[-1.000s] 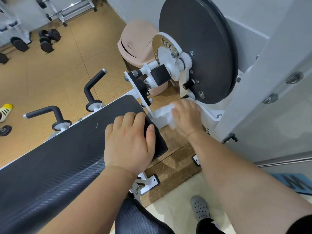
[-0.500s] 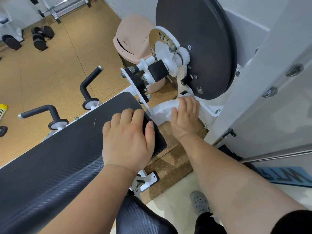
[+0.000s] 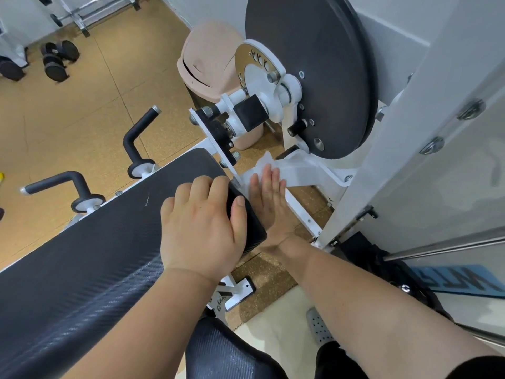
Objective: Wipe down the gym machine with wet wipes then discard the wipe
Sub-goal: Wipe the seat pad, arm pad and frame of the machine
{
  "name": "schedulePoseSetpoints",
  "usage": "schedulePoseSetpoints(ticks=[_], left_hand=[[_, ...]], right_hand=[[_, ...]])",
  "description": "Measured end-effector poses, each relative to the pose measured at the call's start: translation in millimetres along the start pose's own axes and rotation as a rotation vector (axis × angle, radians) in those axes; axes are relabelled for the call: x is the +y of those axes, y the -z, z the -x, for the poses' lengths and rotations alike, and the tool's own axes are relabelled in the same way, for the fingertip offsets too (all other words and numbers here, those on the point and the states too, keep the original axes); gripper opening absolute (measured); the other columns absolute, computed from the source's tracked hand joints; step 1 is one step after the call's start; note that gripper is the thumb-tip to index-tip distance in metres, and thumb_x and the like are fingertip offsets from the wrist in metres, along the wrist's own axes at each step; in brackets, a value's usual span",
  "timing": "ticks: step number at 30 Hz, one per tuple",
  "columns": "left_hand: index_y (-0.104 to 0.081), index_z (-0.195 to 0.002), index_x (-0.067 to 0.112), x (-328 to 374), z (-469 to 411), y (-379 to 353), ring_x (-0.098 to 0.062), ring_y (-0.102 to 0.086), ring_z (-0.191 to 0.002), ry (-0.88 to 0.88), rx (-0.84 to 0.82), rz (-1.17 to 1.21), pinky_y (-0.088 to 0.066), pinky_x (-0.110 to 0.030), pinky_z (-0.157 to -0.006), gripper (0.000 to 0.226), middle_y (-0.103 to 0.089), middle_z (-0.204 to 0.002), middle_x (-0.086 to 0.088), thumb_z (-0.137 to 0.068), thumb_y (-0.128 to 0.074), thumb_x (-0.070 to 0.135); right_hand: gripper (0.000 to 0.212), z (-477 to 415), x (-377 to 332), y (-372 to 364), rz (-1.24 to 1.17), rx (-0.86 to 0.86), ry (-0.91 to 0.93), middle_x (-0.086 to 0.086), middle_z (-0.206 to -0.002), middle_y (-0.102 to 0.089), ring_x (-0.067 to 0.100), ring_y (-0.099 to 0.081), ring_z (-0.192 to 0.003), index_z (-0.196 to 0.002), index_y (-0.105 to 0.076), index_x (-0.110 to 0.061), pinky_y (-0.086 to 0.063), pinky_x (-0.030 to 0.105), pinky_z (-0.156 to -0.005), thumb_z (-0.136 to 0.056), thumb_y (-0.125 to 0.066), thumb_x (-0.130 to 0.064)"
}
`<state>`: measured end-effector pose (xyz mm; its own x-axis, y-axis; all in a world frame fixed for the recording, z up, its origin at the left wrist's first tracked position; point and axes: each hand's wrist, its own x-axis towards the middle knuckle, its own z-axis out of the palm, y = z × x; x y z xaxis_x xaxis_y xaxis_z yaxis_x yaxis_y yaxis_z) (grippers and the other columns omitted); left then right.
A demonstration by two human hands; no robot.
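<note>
The gym machine has a black padded bench (image 3: 82, 269), a white steel frame (image 3: 325, 173) and a large black disc (image 3: 314, 75). My left hand (image 3: 202, 228) lies flat over the bench pad's far corner, fingers curled over its edge. My right hand (image 3: 267, 198) reaches down beside the pad, fingers straight, pressing a white wet wipe (image 3: 259, 166) against the white frame bar below the disc. Part of the wipe sticks out past my fingertips; the rest is under my palm.
A pink swing-lid bin (image 3: 207, 67) stands on the cork floor just behind the machine's pivot. Two black handles (image 3: 136, 135) rise left of the bench. Dumbbells (image 3: 54, 61) lie far left. A white upright post (image 3: 410, 132) and glass panel close off the right. My grey clog (image 3: 318, 325) is below.
My right hand slid the wipe leftward along the white frame bar, toward the bench corner, and its fingers straightened. My left hand stayed on the pad.
</note>
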<state>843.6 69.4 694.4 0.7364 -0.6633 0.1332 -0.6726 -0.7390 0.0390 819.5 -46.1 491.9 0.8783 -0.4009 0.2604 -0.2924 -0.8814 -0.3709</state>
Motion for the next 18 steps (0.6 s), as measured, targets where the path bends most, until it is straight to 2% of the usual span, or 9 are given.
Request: schedulePoseSetpoints(ticks=[1, 2, 5, 7, 8, 11, 13, 15, 18], left_hand=[[-0.061, -0.112, 0.018, 0, 0, 0, -0.033, -0.054, -0.097, 0.001, -0.001, 0.001, -0.038, -0.045, -0.081, 0.046, -0.061, -0.107, -0.004, -0.097, -0.028, 0.047], [-0.061, -0.112, 0.018, 0, 0, 0, -0.033, -0.054, -0.097, 0.003, -0.003, 0.002, -0.038, -0.045, -0.081, 0.047, -0.061, -0.107, -0.004, -0.097, -0.027, 0.047], [-0.06, -0.112, 0.018, -1, 0, 0, -0.033, -0.054, -0.098, 0.005, -0.007, -0.002, -0.038, -0.046, -0.081, 0.047, -0.061, -0.107, -0.004, -0.098, -0.027, 0.047], [-0.061, -0.112, 0.018, -1, 0, -1, -0.033, -0.053, -0.097, 0.003, -0.005, -0.003, -0.038, -0.046, -0.081, 0.046, -0.061, -0.107, -0.003, -0.098, -0.027, 0.047], [-0.061, -0.111, 0.018, 0, 0, -1, -0.033, -0.053, -0.097, 0.0, -0.004, -0.004, -0.037, -0.045, -0.081, 0.046, -0.061, -0.106, -0.003, -0.098, -0.027, 0.047], [-0.061, -0.109, 0.018, -1, 1, 0, -0.032, -0.053, -0.095, -0.007, 0.007, -0.008, -0.037, -0.045, -0.079, 0.045, -0.061, -0.105, -0.004, -0.097, -0.028, 0.046], [-0.061, -0.109, 0.018, -1, 1, 0, -0.032, -0.053, -0.094, -0.013, 0.01, -0.008, -0.037, -0.044, -0.079, 0.044, -0.061, -0.104, -0.004, -0.097, -0.028, 0.046], [-0.061, -0.109, 0.018, -1, 0, -1, -0.032, -0.053, -0.094, -0.013, 0.008, -0.01, -0.037, -0.044, -0.079, 0.045, -0.061, -0.104, -0.003, -0.097, -0.027, 0.046], [-0.061, -0.11, 0.018, -2, 0, -1, -0.032, -0.054, -0.093, -0.011, 0.013, -0.005, -0.037, -0.044, -0.078, 0.046, -0.061, -0.103, -0.003, -0.098, -0.027, 0.046]], right_hand=[[0.121, -2, 8, 2, 0.032, -0.003, 0.046, 0.028, -0.167, 0.017, 0.043, 0.015, -0.155, -0.159, 0.021, -0.007, 0.01, 0.054, -0.126, -0.088, -0.063, -0.057], [0.115, -5, 18, 4, 0.039, 0.016, 0.015, 0.025, -0.167, 0.017, 0.041, 0.016, -0.156, -0.159, 0.021, -0.01, 0.011, 0.053, -0.126, -0.092, -0.059, -0.058], [0.091, -16, 45, 19, -0.098, 0.08, -0.382, 0.019, -0.17, 0.005, 0.032, 0.01, -0.158, -0.162, 0.002, -0.006, 0.0, 0.055, -0.128, -0.1, -0.028, -0.064], [0.09, -26, 40, 24, -0.131, 0.146, -0.46, 0.019, -0.168, -0.013, 0.033, -0.001, -0.158, -0.159, -0.017, -0.002, -0.005, 0.053, -0.128, -0.098, -0.028, -0.066], [0.085, -29, 30, 23, -0.1, 0.181, -0.382, 0.018, -0.164, -0.021, 0.035, -0.007, -0.157, -0.156, -0.025, -0.002, -0.004, 0.051, -0.129, -0.099, -0.028, -0.065], [0.06, -36, 3, 15, 0.039, 0.196, 0.083, 0.013, -0.15, -0.034, 0.038, -0.029, -0.149, -0.146, -0.036, -0.006, -0.001, 0.048, -0.128, -0.101, -0.031, -0.044], [0.056, -40, 12, 24, 0.055, 0.113, 0.231, 0.012, -0.14, -0.046, 0.036, -0.044, -0.138, -0.14, -0.04, -0.01, -0.011, 0.048, -0.126, -0.095, -0.037, -0.043], [0.051, -43, 31, 37, 0.057, 0.073, 0.258, 0.011, -0.132, -0.055, 0.031, -0.051, -0.124, -0.135, -0.047, -0.014, -0.028, 0.047, -0.118, -0.101, -0.033, -0.049], [0.052, -47, 58, 47, -0.014, 0.065, 0.004, 0.01, -0.127, -0.061, 0.032, -0.055, -0.118, -0.13, -0.058, -0.012, -0.039, 0.047, -0.106, -0.1, -0.033, -0.047]])
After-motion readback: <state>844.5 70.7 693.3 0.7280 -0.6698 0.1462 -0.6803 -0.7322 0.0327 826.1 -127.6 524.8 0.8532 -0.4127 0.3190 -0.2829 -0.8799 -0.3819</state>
